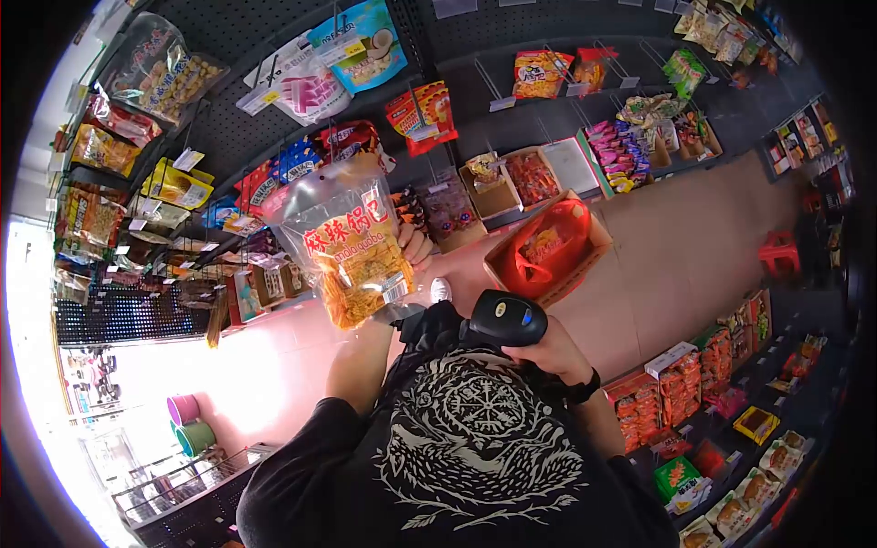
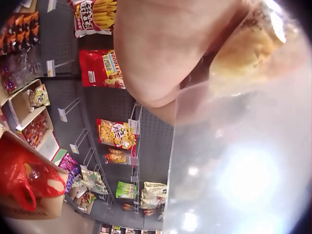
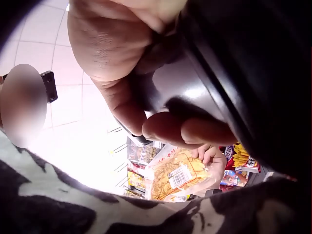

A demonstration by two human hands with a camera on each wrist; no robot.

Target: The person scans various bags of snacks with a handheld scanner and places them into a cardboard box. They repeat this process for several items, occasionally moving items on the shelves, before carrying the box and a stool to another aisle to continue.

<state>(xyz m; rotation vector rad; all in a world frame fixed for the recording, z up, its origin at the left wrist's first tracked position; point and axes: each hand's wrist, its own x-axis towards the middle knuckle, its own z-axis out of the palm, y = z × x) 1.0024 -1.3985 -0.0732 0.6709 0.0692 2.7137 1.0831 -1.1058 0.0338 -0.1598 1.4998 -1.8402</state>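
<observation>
Your left hand [image 1: 417,248] holds a clear snack bag [image 1: 352,245] up in front of you, just left of centre in the head view. The fingers curl round the bag's right edge and are closed firmly on it; the film hides the thumb. The bag stands nearly upright, leaning a little. It has red characters across its front, yellow crisps heaped in its lower half and a white barcode label [image 1: 395,290] near its bottom right corner. In the right wrist view that label faces the camera.

Your right hand [image 1: 555,352] wraps round a black handheld scanner [image 1: 508,317], with the fingers curled tight about its grip. The scanner sits at 4 o'clock from the bag, near its lower corner but apart from it, and its head is turned toward 9 o'clock. A black wristband [image 1: 585,388] circles that wrist.

At 3 o'clock from the bag, a cardboard box [image 1: 598,239] on the floor holds a red plastic bag [image 1: 548,242]. Pegboard shelves [image 1: 228,128] hung with snack packs fill the 12 o'clock side. A red stool [image 1: 779,251] stands at 3 o'clock, well apart.
</observation>
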